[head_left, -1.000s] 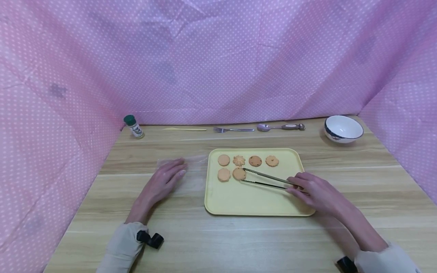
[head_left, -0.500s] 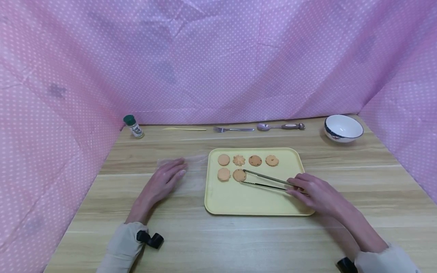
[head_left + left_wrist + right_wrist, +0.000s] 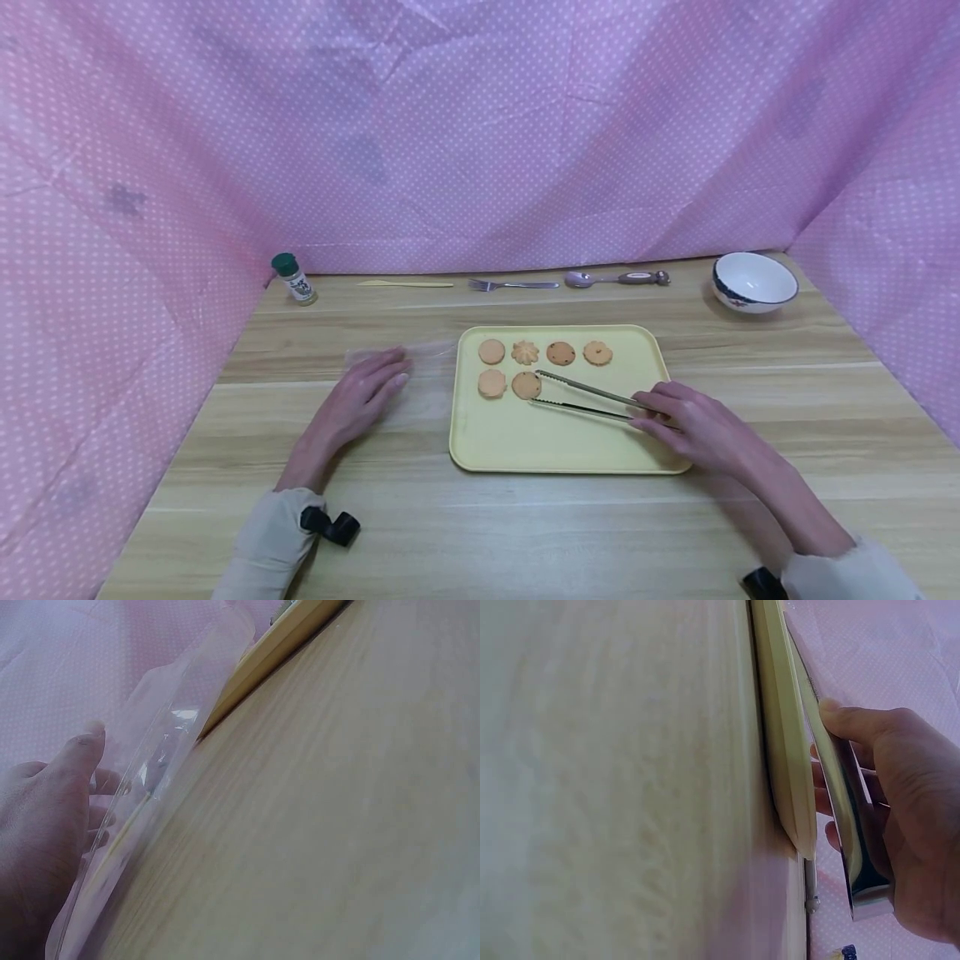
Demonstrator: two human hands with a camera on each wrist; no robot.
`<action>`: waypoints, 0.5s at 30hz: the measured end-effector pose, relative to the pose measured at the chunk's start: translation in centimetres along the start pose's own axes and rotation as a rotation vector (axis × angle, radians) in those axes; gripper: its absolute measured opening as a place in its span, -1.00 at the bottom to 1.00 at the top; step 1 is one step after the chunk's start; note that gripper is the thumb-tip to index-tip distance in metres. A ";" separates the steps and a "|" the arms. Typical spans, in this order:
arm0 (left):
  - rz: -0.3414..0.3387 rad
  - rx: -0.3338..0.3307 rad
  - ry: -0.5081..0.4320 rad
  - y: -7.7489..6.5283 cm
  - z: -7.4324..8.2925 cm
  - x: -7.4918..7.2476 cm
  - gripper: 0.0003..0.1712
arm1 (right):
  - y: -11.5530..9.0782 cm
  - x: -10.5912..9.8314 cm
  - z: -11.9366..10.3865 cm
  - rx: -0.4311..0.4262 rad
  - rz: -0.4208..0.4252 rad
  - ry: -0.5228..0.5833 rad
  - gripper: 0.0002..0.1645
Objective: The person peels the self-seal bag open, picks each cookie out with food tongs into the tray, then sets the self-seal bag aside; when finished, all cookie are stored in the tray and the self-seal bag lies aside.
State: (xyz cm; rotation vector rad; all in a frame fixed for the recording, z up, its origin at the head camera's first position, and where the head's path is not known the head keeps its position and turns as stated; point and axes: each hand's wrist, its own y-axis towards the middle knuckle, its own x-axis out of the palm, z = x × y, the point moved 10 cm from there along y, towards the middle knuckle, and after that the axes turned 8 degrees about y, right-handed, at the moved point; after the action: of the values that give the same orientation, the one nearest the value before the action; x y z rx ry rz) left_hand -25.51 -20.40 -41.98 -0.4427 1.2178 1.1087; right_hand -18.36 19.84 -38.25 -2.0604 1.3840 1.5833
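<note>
My right hand [image 3: 697, 421] grips metal tongs [image 3: 585, 387] over the yellow tray [image 3: 525, 442]. The tongs' arms are spread apart, with the toothed tips right at the right edge of a round speckled cookie [image 3: 527, 385]. Left of that cookie lies a pale one [image 3: 492, 384] with a wavy rim. Behind them runs a row of several cookies, among them a star-shaped one [image 3: 525, 353]. My left hand [image 3: 360, 392] rests with relaxed fingers on a clear plastic bag [image 3: 429, 367] beside the tray. In the left wrist view the bag [image 3: 172, 727] stands out in front of the fingers.
Along the back of the wooden table lie a pale flat stick [image 3: 405, 284], a fork [image 3: 517, 286] and a spoon [image 3: 600, 280]. A green-capped shaker [image 3: 295, 279] stands back left, a white bowl [image 3: 753, 285] back right. Pink dotted cloth [image 3: 480, 133] hangs behind.
The tongs' tips have shifted very slightly right and toward me, a little wider apart. The speckled cookie lies a touch nearer to me. My left hand has not moved.
</note>
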 end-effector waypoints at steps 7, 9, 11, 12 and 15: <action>0.003 0.003 0.006 0.1 0.1 -0.1 -0.56 | -0.3 -0.4 0.5 0.051 0.017 -0.005 -0.61; 0.005 0.004 0.007 0.0 0.1 -0.1 -0.56 | -0.5 -0.6 0.7 0.070 0.026 -0.002 -0.61; 0.008 0.007 0.007 0.0 0.1 -0.1 -0.56 | -0.6 -0.7 0.8 0.079 0.037 0.003 -0.62; 0.009 0.008 0.007 0.0 0.1 -0.1 -0.56 | -0.7 -0.8 0.8 0.075 0.044 0.006 -0.62; 0.013 0.011 0.005 0.0 0.1 -0.1 -0.56 | -0.9 -1.1 0.7 0.049 0.074 0.020 -0.59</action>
State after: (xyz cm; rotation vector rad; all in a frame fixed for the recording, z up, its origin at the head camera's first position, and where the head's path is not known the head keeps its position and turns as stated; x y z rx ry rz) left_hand -25.48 -20.35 -41.82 -0.4304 1.2318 1.1119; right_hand -18.14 21.42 -37.98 -2.0242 1.5070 1.5450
